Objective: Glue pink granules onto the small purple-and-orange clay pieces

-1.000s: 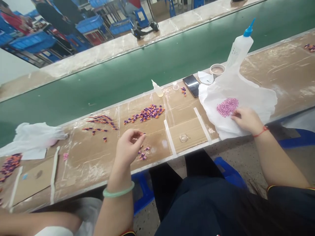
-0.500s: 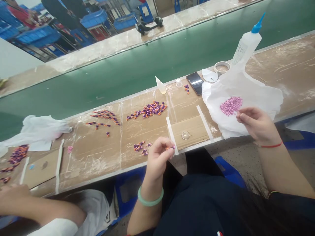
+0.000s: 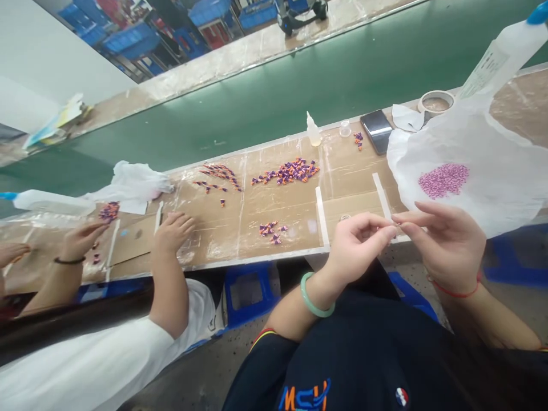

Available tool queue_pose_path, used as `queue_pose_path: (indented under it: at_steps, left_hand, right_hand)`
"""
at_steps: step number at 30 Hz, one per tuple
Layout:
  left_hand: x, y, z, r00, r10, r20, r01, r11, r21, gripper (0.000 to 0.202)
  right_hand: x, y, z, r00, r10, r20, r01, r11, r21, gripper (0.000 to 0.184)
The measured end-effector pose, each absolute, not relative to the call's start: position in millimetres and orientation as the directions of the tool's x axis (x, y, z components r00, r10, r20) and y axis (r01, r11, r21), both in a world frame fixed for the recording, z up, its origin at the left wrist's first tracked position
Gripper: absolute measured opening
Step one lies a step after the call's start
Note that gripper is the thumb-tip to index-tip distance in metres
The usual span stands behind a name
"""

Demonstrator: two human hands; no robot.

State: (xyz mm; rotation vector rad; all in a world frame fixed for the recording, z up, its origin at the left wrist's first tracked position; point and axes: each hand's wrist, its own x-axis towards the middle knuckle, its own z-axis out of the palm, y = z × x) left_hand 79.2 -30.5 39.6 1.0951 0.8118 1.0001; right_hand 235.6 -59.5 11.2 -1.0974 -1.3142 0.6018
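Note:
My left hand [image 3: 359, 245], with a pale green bangle at the wrist, is closed in a pinch. The small purple-and-orange piece it held a moment ago is now mostly hidden by the fingers. Against its fingertips, my right hand [image 3: 449, 245] pinches thumb and forefinger together; whatever lies between them is too small to make out. Beyond the right hand, tiny pink beads [image 3: 444, 180] lie heaped on a white sheet [image 3: 492, 148]. A clear ring-shaped dish [image 3: 345, 217] shows partly behind my left hand. Left of it are a small group [image 3: 270, 230] and a larger pile [image 3: 295, 171] of purple-and-orange pieces.
Along the bench's far edge stand a small dropper bottle [image 3: 313, 131], a clear cap [image 3: 345, 129], a phone [image 3: 377, 131], a tape roll [image 3: 435, 104] and a large bottle [image 3: 500, 57]. At left, a co-worker's hands [image 3: 173, 231] rest over the bench. White tape strips [image 3: 322, 217] mark a cardboard pad.
My hands, apart before, have come together at the fingertips, the left moving right. The view has shifted, bringing more of the co-workers at left into sight.

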Motion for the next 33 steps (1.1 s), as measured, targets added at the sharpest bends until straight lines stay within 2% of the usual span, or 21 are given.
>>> queue_pose_path:
  at_steps: [4, 8, 11, 14, 16, 18, 20, 22, 25, 27, 30, 33]
  left_hand:
    - [77.9, -29.0, 38.6, 0.329, 0.941, -0.081, -0.227, 0.162, 0.960, 0.038]
    - [77.0, -25.6, 32.4, 0.370, 0.916, -0.155, -0.262, 0.262, 0.929, 0.039]
    - [77.4, -23.4, 24.7, 0.394, 0.903, -0.173, -0.305, 0.306, 0.902, 0.040]
    - [78.7, -23.4, 20.6, 0.373, 0.919, -0.129, -0.337, 0.263, 0.904, 0.041]
    - [79.1, -25.1, 21.8, 0.343, 0.935, -0.088, -0.321, 0.205, 0.924, 0.039]
    - [78.4, -27.9, 25.5, 0.293, 0.956, -0.023, -0.252, 0.100, 0.963, 0.032]
    - [76.8, -30.9, 30.1, 0.227, 0.969, 0.095, -0.133, -0.065, 0.989, 0.021]
    - [75.0, -33.3, 34.1, 0.176, 0.952, 0.251, -0.007, -0.254, 0.967, 0.012]
    - [73.0, -34.5, 37.8, 0.167, 0.871, 0.461, 0.131, -0.484, 0.865, 0.013]
    - [72.2, -33.9, 38.5, 0.187, 0.812, 0.553, 0.177, -0.582, 0.794, 0.015]
    - [70.6, -31.5, 37.4, 0.229, 0.756, 0.613, 0.211, -0.653, 0.727, 0.016]
    - [67.5, -27.9, 36.2, 0.290, 0.741, 0.606, 0.229, -0.668, 0.708, 0.015]
  right_hand:
    - [237.2, -56.8, 13.5, 0.123, 0.793, 0.596, 0.404, 0.509, -0.760, 0.059]
    - [244.1, -48.9, 17.4, -0.085, 0.660, 0.746, 0.572, 0.646, -0.506, 0.066]
    - [248.7, -41.4, 19.9, -0.215, 0.570, 0.793, 0.573, 0.731, -0.370, 0.065]
    - [249.3, -38.3, 20.7, -0.251, 0.516, 0.819, 0.536, 0.779, -0.327, 0.065]
    - [247.6, -40.1, 21.8, -0.234, 0.553, 0.799, 0.511, 0.770, -0.383, 0.062]
    - [245.8, -43.6, 25.0, -0.165, 0.653, 0.739, 0.462, 0.713, -0.527, 0.054]
    - [244.9, -46.7, 30.7, -0.087, 0.767, 0.635, 0.402, 0.610, -0.682, 0.036]
    - [245.1, -47.8, 38.2, -0.095, 0.852, 0.515, 0.361, 0.512, -0.780, 0.020]
    - [245.7, -45.9, 49.4, -0.226, 0.909, 0.351, 0.344, 0.411, -0.844, 0.014]
    - [245.6, -43.9, 54.9, -0.261, 0.917, 0.302, 0.340, 0.380, -0.860, 0.014]
    - [245.0, -41.7, 59.1, -0.265, 0.925, 0.273, 0.348, 0.356, -0.867, 0.013]
    - [245.2, -39.8, 59.0, -0.277, 0.933, 0.229, 0.361, 0.322, -0.875, 0.013]
